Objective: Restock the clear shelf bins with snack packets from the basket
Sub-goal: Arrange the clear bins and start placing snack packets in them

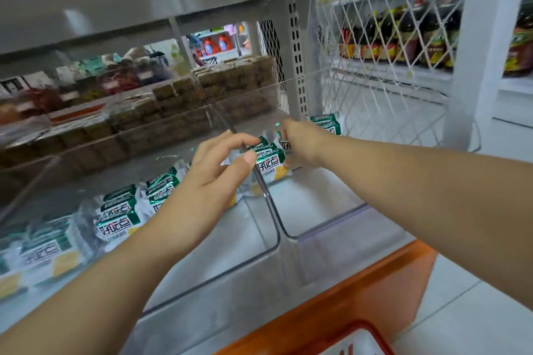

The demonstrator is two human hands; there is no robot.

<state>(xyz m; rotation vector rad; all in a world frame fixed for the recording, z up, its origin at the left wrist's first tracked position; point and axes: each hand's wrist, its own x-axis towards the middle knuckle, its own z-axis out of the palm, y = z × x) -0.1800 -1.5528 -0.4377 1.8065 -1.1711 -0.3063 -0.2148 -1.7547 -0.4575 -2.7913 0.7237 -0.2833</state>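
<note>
**Standing packets up at the back of the right bin**

Reaching deep into the shelf, I have both hands on the small cluster of snack packets (271, 163) at the rear of the right clear bin (331, 245). My right hand (301, 144) is curled over their tops with the knuckles toward me and the fingertips tucked down round one packet. My left hand (213, 173) comes in from over the left clear bin (202, 282), fingers bent and close together, thumb against the nearest packet's edge. I cannot tell whether it pinches that packet or only steadies it.

I judge this to be the placing step, squaring a fresh handful against the back. The left bin already holds a row of packets (121, 219), while the right one shows mostly bare floor, so it has far to go.

Next I should let go gently so nothing topples forward, then draw both hands out and down to the basket (360, 325). Only its red rim shows, so I cannot see what is left inside.
</note>
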